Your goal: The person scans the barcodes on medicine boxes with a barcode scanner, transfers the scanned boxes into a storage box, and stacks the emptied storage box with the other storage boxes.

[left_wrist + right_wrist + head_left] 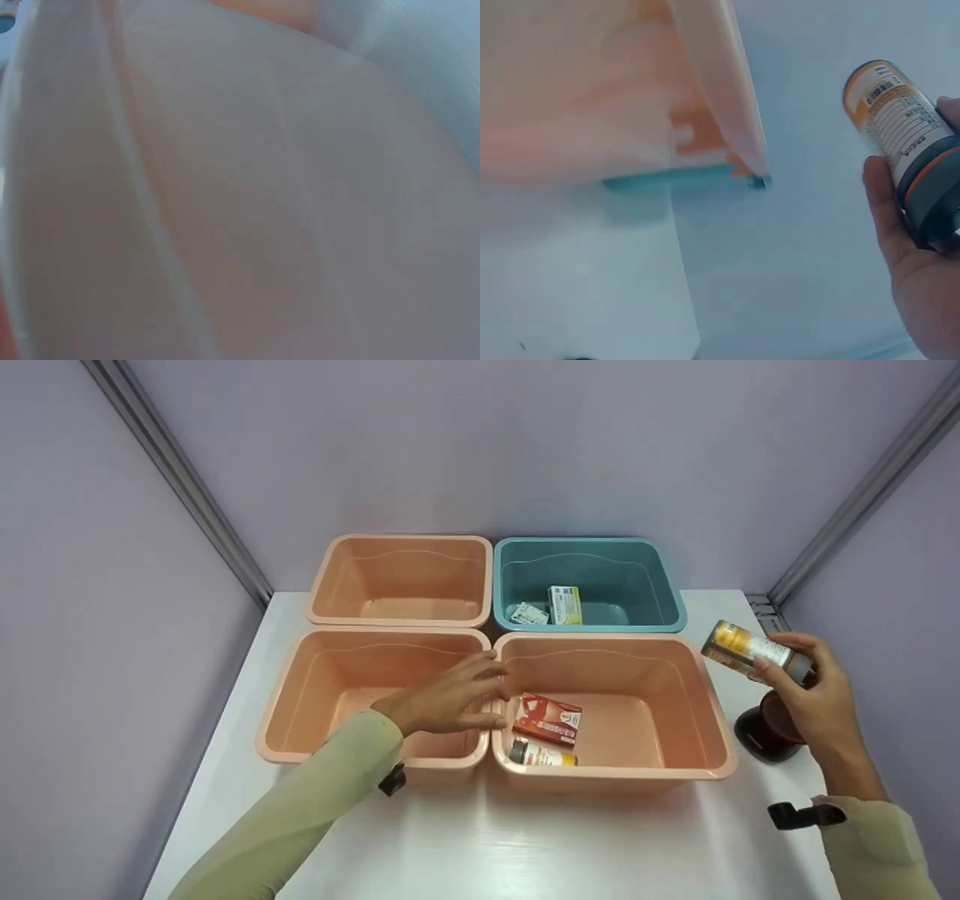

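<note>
At the right, my right hand [821, 701] grips a cylindrical supplement bottle [750, 649] near its dark cap, holding it tilted above the table. Its orange-and-white label with a barcode shows in the right wrist view, where the hand [922, 277] wraps the cap end. Below that hand a dark reddish-brown jar [765, 735] stands on the table, partly hidden. My left hand [454, 694] is spread with extended fingers over the adjoining rims of the two front bins; whether it touches them I cannot tell. The left wrist view is filled by a blurred pale surface.
The front right peach bin [622, 772] holds a red box [547, 720] and a white-and-yellow bottle [547, 755]. Behind it, a teal bin [592, 628] contains two small boxes. Two more peach bins, one front left [300, 690] and one back left [405, 622], stand alongside.
</note>
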`<state>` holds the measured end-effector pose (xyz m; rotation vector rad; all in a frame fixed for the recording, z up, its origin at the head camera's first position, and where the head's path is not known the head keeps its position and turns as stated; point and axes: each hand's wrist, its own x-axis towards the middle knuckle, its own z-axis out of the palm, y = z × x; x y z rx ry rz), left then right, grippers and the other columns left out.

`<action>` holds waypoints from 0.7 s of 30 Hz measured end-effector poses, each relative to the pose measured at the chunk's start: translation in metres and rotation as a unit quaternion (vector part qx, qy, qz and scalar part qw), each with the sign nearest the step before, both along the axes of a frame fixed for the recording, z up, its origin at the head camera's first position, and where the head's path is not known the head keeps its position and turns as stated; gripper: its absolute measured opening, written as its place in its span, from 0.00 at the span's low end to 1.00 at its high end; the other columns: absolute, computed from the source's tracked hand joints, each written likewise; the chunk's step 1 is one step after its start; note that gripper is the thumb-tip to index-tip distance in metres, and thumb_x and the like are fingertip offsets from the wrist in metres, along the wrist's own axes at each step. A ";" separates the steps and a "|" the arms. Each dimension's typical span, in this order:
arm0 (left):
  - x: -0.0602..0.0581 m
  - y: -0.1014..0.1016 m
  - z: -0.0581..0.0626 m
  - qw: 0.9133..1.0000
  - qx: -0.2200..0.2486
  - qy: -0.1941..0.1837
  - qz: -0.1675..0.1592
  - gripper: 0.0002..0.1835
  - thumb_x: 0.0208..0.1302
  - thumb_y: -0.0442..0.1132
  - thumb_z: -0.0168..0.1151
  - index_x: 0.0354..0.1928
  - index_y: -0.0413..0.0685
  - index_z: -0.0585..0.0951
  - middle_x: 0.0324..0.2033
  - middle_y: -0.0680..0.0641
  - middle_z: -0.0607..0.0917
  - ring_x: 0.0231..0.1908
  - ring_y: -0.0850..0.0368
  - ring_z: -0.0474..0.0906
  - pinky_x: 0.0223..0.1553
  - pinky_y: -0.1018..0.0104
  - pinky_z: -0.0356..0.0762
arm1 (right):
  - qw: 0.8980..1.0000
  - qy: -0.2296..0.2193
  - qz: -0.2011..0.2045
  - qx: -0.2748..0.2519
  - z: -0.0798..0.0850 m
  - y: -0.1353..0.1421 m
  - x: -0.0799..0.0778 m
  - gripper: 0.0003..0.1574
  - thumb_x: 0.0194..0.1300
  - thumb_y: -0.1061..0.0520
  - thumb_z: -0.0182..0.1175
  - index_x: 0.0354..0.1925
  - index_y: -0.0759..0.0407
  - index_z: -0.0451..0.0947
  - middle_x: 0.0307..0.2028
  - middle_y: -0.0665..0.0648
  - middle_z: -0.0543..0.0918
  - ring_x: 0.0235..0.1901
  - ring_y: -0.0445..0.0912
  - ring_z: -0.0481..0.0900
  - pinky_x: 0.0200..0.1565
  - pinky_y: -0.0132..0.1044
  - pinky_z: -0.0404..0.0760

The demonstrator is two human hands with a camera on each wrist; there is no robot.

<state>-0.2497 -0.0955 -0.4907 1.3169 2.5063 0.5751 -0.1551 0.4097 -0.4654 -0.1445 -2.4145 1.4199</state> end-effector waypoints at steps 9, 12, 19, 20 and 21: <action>-0.001 0.000 0.001 1.000 -0.003 0.010 -0.009 0.30 0.77 0.67 0.61 0.68 0.55 0.81 0.83 0.41 0.66 0.87 0.39 0.46 0.83 0.31 0.56 | 0.991 -0.022 -0.057 -0.120 -0.031 0.035 0.041 0.25 0.77 0.56 0.68 0.69 0.53 0.79 0.52 0.45 0.79 0.47 0.37 0.78 0.40 0.19 0.83; 0.000 0.000 0.002 1.000 -0.003 0.007 -0.009 0.30 0.77 0.66 0.62 0.67 0.55 0.82 0.82 0.41 0.66 0.87 0.39 0.47 0.83 0.30 0.56 | 0.980 -0.013 -0.052 -0.193 -0.048 0.041 0.053 0.25 0.77 0.59 0.68 0.69 0.57 0.78 0.54 0.47 0.77 0.50 0.37 0.79 0.45 0.20 0.85; 0.001 -0.001 0.001 1.000 0.000 -0.002 -0.006 0.30 0.78 0.65 0.62 0.68 0.54 0.81 0.83 0.41 0.66 0.87 0.39 0.46 0.83 0.29 0.55 | 0.957 -0.042 -0.051 -0.282 -0.073 0.048 0.075 0.33 0.73 0.66 0.70 0.71 0.55 0.77 0.53 0.46 0.78 0.50 0.35 0.83 0.49 0.25 0.89; 0.001 -0.001 0.001 1.000 0.000 -0.003 -0.004 0.29 0.77 0.65 0.62 0.68 0.54 0.81 0.83 0.42 0.66 0.87 0.39 0.46 0.83 0.29 0.56 | 0.958 -0.050 -0.052 -0.277 -0.074 0.048 0.077 0.34 0.72 0.67 0.71 0.72 0.53 0.76 0.53 0.45 0.79 0.50 0.34 0.83 0.49 0.24 0.89; 0.001 -0.001 0.001 1.000 0.001 -0.005 -0.003 0.29 0.77 0.64 0.62 0.68 0.54 0.81 0.83 0.42 0.66 0.87 0.39 0.46 0.83 0.29 0.55 | 0.960 -0.058 -0.054 -0.269 -0.076 0.049 0.079 0.34 0.72 0.66 0.71 0.71 0.52 0.76 0.52 0.43 0.79 0.49 0.33 0.83 0.48 0.24 0.89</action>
